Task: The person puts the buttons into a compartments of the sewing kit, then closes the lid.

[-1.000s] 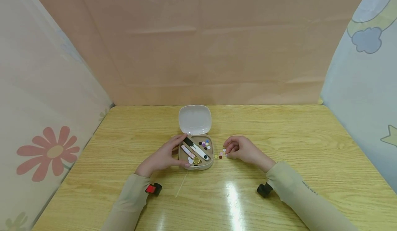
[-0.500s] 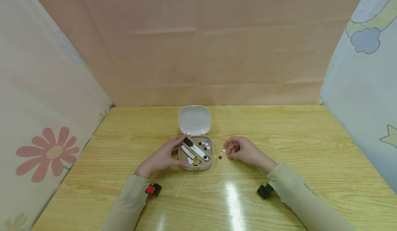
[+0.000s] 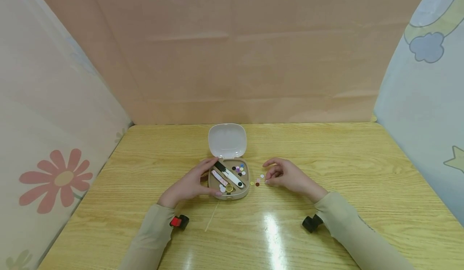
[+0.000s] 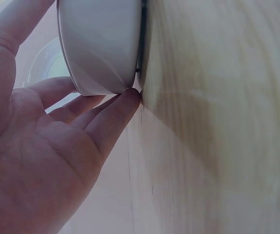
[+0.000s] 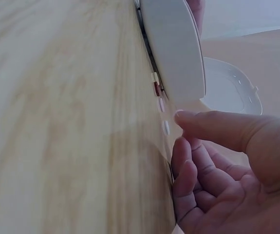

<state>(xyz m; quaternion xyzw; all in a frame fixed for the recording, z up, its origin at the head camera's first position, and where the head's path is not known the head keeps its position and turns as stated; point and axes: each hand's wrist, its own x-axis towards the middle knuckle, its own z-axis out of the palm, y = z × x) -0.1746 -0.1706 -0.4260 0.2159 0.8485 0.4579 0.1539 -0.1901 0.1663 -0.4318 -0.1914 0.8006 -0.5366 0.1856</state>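
Buttons [image 3: 257,184] in yellow, dark red, pink and white lie loose on the table [image 3: 326,145], just right of the opened box [image 3: 239,194], below the centre of the head view. Only that view looks into the box: a black-and-white tool [image 3: 232,177] lies diagonally, with more small buttons [image 3: 238,169] to its upper right and a patterned strip [image 3: 219,177] and gold ring [image 3: 229,188] to its lower left. Of the hands, the left hand [image 3: 188,185] grips the box, thumb at the front; the left wrist view adds its bent fingers against the outer wall near the table. The right hand [image 3: 288,176] sits beside the loose buttons, thumb near curled fingers; I cannot tell whether it holds one. The right wrist view shows those buttons edge-on, the wall hiding the contents.
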